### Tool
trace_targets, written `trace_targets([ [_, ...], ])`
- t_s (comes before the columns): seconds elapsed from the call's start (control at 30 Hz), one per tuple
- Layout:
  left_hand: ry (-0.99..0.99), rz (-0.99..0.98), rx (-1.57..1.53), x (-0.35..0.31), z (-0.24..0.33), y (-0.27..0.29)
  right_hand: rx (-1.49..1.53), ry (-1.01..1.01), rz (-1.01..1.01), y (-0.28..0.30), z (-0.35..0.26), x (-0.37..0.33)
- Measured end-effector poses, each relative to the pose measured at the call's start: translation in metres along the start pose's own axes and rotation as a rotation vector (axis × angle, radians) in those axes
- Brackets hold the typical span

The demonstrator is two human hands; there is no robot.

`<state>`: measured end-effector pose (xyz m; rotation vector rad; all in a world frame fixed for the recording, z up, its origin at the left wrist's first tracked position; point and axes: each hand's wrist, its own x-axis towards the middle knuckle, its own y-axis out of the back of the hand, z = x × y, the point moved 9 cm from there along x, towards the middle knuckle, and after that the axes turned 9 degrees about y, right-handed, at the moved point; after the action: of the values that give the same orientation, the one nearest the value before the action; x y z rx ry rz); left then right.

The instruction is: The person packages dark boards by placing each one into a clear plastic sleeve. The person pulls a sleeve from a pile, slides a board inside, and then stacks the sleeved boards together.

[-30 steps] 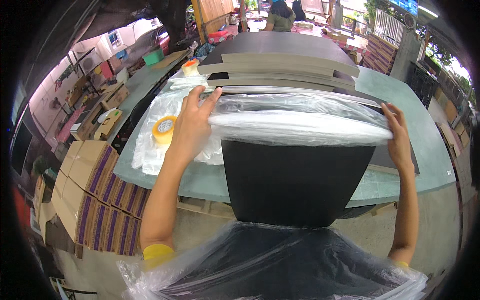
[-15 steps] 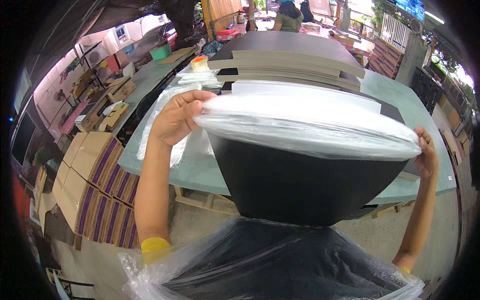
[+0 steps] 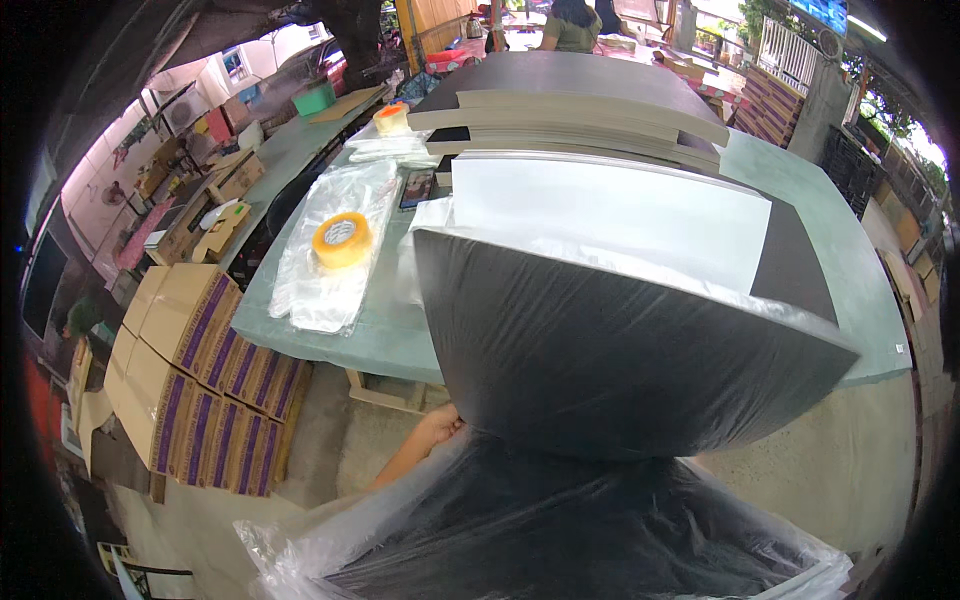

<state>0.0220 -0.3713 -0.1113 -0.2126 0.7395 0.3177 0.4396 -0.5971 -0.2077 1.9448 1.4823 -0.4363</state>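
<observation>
A black board [image 3: 610,350] stands tilted in front of me, with a clear plastic bag drawn over it from its top edge down. At the board's lower left edge is my left hand [image 3: 437,427], its fingers closed on the plastic bag [image 3: 468,440]. My right hand is out of sight, hidden by the board. Nearest me, more clear plastic over a black surface [image 3: 560,520] spreads wide across the bottom of the view. Behind the board, a white sheet [image 3: 600,205] lies on the green table [image 3: 400,335].
On the table are a stack of grey-edged boards [image 3: 600,125], clear plastic bags [image 3: 310,285], a yellow tape roll [image 3: 341,240], another tape roll [image 3: 391,120] and a phone [image 3: 416,190]. Flattened cartons [image 3: 190,380] are stacked at left. A person [image 3: 573,28] is at the back.
The gathered bag has come down over the black board. Both hands have dropped from its upper corners; the right is now hidden. The tape roll and bags at left have come into sight.
</observation>
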Motion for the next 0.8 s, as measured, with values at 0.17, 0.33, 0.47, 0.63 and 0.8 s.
trace_targets([
  [0.17, 0.11, 0.451, 0.522, 0.016, -0.043, 0.05, -0.394, 0.111, 0.039, 0.034, -0.017, 0.001],
  [0.33, -0.437, 0.474, -0.244, -0.13, 0.142, 0.064, 0.49, 0.91, 0.019, 0.106, -0.252, -0.17],
  [0.47, -0.926, -0.543, -0.12, -0.229, 0.206, -0.061, 0.411, 1.234, -1.208, -0.001, -0.365, -0.29],
  [0.63, -0.452, -0.414, 0.532, -0.104, 0.126, -0.127, -0.333, 0.689, -1.198, -0.106, -0.238, -0.227],
  [0.8, -0.026, 0.161, 0.681, 0.01, -0.015, 0.0, -0.501, 0.244, -0.811, -0.093, -0.129, -0.101],
])
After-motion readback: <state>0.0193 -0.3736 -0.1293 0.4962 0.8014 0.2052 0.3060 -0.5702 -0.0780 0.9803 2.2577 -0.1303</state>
